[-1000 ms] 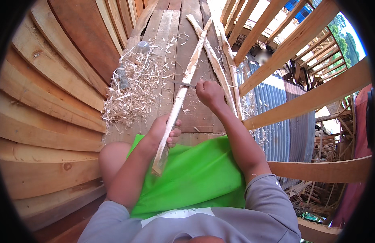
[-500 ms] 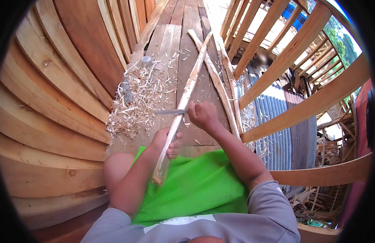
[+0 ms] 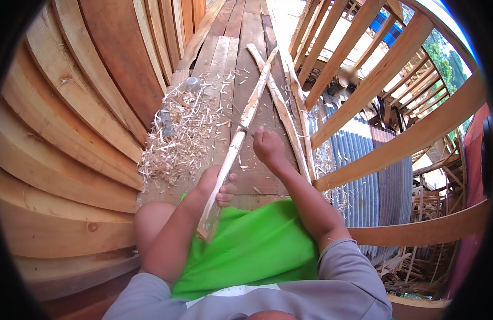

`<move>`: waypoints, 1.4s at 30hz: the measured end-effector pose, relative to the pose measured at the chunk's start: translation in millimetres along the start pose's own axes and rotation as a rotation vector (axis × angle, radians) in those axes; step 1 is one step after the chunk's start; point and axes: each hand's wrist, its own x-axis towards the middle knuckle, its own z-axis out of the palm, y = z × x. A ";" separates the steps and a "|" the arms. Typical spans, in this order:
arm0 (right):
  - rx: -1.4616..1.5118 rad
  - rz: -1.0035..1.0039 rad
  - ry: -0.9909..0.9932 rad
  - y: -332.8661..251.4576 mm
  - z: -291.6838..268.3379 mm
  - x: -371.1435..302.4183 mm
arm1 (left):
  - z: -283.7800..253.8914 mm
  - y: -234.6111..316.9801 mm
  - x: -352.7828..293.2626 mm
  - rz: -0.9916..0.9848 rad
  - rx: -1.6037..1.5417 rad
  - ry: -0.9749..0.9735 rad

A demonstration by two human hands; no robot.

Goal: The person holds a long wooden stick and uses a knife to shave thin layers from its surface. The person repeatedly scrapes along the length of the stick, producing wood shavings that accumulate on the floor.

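A long pale peeled wooden stick (image 3: 237, 143) slants away from my lap, its near end over the green cloth (image 3: 246, 245). My left hand (image 3: 219, 186) is wrapped round the stick near its lower part. In a closed fist, my right hand (image 3: 268, 145) grips a knife whose handle is mostly hidden by the fingers. The knife blade (image 3: 238, 126) lies across the stick, up and to the left of that fist. The stick's far end crosses over a second peeled stick (image 3: 281, 104) lying on the planks.
Curled wood shavings (image 3: 177, 141) are heaped on the plank floor (image 3: 220, 58) at left, around a clear plastic container (image 3: 192, 83). A wall of wooden boards (image 3: 60, 170) rises on the left. Slatted railing (image 3: 401, 146) runs along the right, with corrugated metal sheets (image 3: 358, 154) beyond.
My right hand and the knife have moved a little farther up the stick, and the blade has turned from nearly level to slanted. The left hand keeps its hold.
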 end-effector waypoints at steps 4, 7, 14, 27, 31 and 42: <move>-0.089 -0.167 0.047 21.9 -5.7 13.8 | 24.9 -19.4 -8.8 0.044 0.051 0.177; -0.033 -0.014 0.249 52.2 1.1 39.6 | 36.7 -32.3 0.3 0.098 0.165 0.314; -0.078 -0.134 0.098 27.4 -5.3 17.3 | 33.5 -27.8 -7.5 0.144 0.191 0.394; -0.151 -0.168 0.076 13.7 5.6 -0.8 | 7.0 -18.0 -1.2 0.282 0.519 0.558; -0.138 -0.285 0.002 1.7 -1.5 -11.1 | 15.2 -20.6 -6.5 0.299 0.532 0.584; -0.154 -0.154 0.039 -13.4 -10.8 -8.4 | 7.5 -13.7 -3.2 0.280 0.506 0.525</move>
